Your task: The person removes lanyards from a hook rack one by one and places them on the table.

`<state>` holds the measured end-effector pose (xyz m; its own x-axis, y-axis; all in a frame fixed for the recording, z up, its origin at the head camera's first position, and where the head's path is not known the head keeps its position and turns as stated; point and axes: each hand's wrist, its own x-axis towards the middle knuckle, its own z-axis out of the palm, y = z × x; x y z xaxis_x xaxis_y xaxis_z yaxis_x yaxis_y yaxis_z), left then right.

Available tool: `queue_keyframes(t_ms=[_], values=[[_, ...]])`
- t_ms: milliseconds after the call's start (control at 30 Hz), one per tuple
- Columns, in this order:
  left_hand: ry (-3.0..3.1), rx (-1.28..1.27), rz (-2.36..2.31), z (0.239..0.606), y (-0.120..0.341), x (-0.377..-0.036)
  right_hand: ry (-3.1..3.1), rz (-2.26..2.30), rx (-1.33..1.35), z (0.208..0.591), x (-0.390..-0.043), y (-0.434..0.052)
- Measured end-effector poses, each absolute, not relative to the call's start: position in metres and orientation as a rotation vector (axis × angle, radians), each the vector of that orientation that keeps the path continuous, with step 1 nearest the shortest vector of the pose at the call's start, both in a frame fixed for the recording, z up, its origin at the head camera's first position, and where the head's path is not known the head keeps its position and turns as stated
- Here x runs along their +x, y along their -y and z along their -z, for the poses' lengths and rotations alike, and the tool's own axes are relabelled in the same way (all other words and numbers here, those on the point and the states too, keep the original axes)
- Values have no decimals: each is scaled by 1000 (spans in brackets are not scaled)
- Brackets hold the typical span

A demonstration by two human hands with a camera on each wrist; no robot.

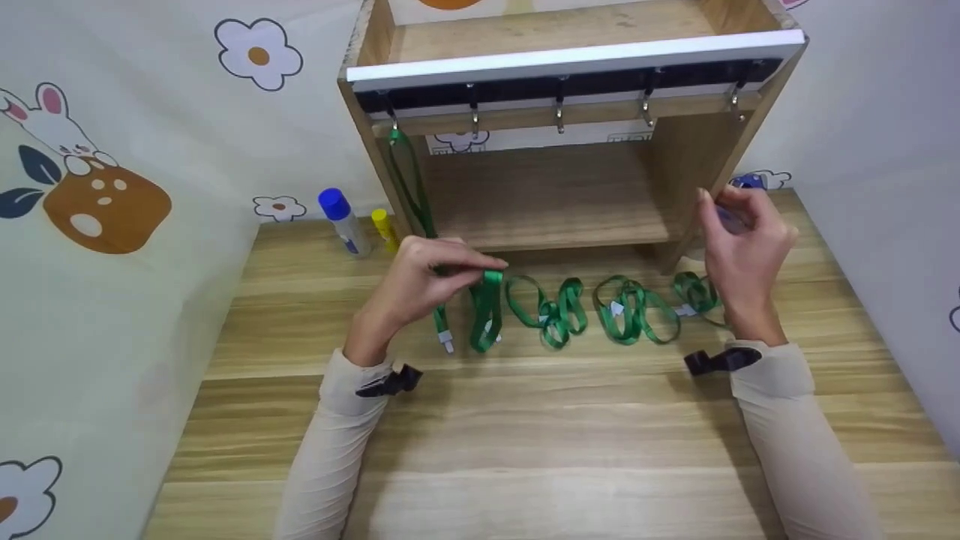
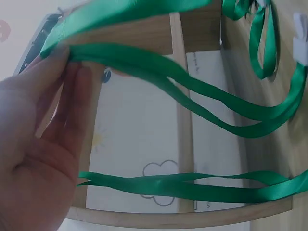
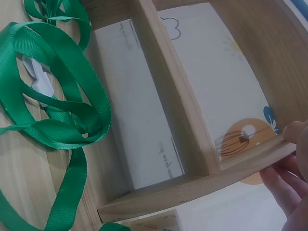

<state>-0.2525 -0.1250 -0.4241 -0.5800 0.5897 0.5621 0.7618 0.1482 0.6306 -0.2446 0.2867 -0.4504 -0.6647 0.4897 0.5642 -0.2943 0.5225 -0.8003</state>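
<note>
On the table [image 1: 525, 435], in front of a wooden shelf unit [image 1: 555, 187], the left hand [image 1: 431, 274] pinches the upper loop of a green lanyard [image 1: 486, 311] between thumb and fingers. The strap hangs from the pinch toward 6 o'clock, and its lower end rests on the table. In the left wrist view, the fingers [image 2: 72, 91] are curled onto the folded strap, and two runs of green ribbon [image 2: 192, 96] trail away from them.

At 3 o'clock of the held lanyard, three more green lanyards lie bunched in a row on the table: the second lanyard [image 1: 555, 307], the third lanyard [image 1: 630, 311] and the fourth lanyard [image 1: 694, 292]. A fifth lanyard [image 1: 409, 180] hangs from the leftmost hook [image 1: 391, 112] under the unit's top board, at 11 o'clock of the left hand.

The right hand [image 1: 739, 240] is raised at the unit's right side panel, above the fourth lanyard. Its fingers are loosely bent. Whether it grips anything cannot be determined. In the right wrist view, its fingertips [image 3: 288, 168] lie at the edge of a wooden board.

A blue-capped bottle [image 1: 341, 221] and a yellow-capped stick [image 1: 384, 229] stand at 10 o'clock of the left hand.
</note>
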Motion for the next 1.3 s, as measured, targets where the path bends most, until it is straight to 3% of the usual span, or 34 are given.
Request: queue_keyframes(t_ms=[733, 1300], values=[[2822, -1367, 681, 484, 121, -265, 1926, -1202, -134, 453, -246, -288], [2843, -1466, 789, 502, 113, -268, 1964, -1214, -169, 454, -246, -288]])
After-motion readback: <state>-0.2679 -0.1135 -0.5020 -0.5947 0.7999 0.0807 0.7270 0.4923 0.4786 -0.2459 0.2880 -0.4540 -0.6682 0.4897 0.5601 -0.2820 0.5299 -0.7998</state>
